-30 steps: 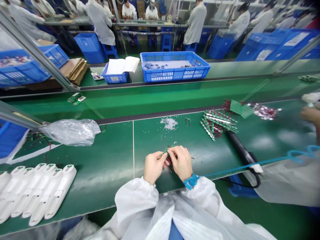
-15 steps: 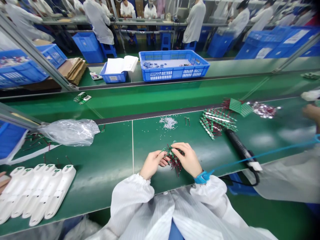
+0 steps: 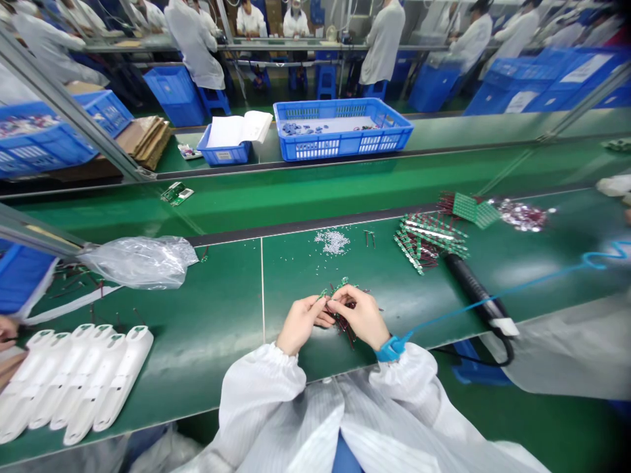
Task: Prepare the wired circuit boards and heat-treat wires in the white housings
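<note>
My left hand (image 3: 302, 320) pinches a small green circuit board (image 3: 323, 293) between thumb and forefinger. My right hand (image 3: 363, 316) is closed at the fingertips, which meet those of the left hand beside the board. Whatever the right fingertips pinch is too small to make out. Under and behind the right hand lies a bunch of small green boards with dark red wires (image 3: 344, 282), partly hidden by the fingers. A blue wrist strap (image 3: 390, 349) circles my right wrist. Just beyond the hands, a heap of tiny whitish pieces (image 3: 332, 242) is spread on the green table (image 3: 221, 315).
Green board strips (image 3: 428, 240) and a black handheld tool (image 3: 470, 286) lie right, near the strap's blue cord (image 3: 522, 292). At left are a clear plastic bag (image 3: 142, 261), white housings (image 3: 106, 374) and a co-worker's hand (image 3: 7, 332). Beyond runs a green conveyor (image 3: 276, 190) carrying a board (image 3: 176, 193).
My right hand has moved left from the bunch to my left fingertips. On the conveyor the board has shifted right. The white housings sit slightly further right, and the co-worker's hand at left shows more.
</note>
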A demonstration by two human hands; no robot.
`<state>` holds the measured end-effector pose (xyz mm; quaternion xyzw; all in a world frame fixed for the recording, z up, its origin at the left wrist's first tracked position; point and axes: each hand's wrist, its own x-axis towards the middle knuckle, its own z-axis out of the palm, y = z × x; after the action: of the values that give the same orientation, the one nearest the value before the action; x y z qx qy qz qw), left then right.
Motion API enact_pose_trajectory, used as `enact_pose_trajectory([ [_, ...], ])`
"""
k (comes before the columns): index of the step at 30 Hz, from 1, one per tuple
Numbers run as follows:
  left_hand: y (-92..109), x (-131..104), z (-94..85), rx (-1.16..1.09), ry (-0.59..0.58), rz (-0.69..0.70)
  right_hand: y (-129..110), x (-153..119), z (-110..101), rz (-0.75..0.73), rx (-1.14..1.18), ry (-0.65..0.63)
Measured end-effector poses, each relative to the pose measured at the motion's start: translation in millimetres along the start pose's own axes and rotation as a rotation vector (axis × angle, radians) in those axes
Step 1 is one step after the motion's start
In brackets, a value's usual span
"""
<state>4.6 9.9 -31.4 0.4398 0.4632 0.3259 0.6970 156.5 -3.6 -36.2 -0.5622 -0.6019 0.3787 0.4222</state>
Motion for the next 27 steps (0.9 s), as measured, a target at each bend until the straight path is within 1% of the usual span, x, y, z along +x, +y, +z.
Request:
enact_pose_trajectory([
  [3,-2.3,1.4,-1.1,0.087,-0.031,0.039,2.1,1.1,-1.2,-0.009,0.045,0.010],
  [8,-3.5,1.1,-5.6,0.240,-0.105,0.114,3.2,3.0,0.1,0.057,0.197,-0.065],
  [10,-2.1,-0.2,-6.8,0.305,-0.124,0.119,3.8,3.2,0.8,0.073,0.223,-0.083],
  [12,-0.5,-1.4,-7.4,0.382,-0.117,0.104,4.5,3.1,1.2,0.078,0.211,-0.100],
  [14,0.8,-2.2,-7.2,0.474,-0.078,0.091,4.4,2.3,1.3,0.064,0.162,-0.100],
  [16,2.1,-2.9,-5.9,0.572,-0.031,0.092,2.9,0.8,2.1,0.010,0.052,-0.063],
  [20,5.8,-5.3,1.7,0.745,0.065,0.120,-2.6,-3.4,7.8,-0.182,-0.246,0.072],
  [22,7.7,-6.5,6.6,0.794,0.098,0.130,-3.9,-4.5,11.2,-0.246,-0.323,0.135],
  [24,9.0,-6.3,9.8,0.812,0.127,0.133,-3.0,-4.1,12.0,-0.255,-0.343,0.188],
  [26,9.4,-4.4,9.8,0.812,0.148,0.123,0.0,-2.3,8.4,-0.213,-0.326,0.218],
  [27,9.2,-2.8,8.6,0.806,0.141,0.109,2.1,-1.2,4.8,-0.186,-0.317,0.211],
])
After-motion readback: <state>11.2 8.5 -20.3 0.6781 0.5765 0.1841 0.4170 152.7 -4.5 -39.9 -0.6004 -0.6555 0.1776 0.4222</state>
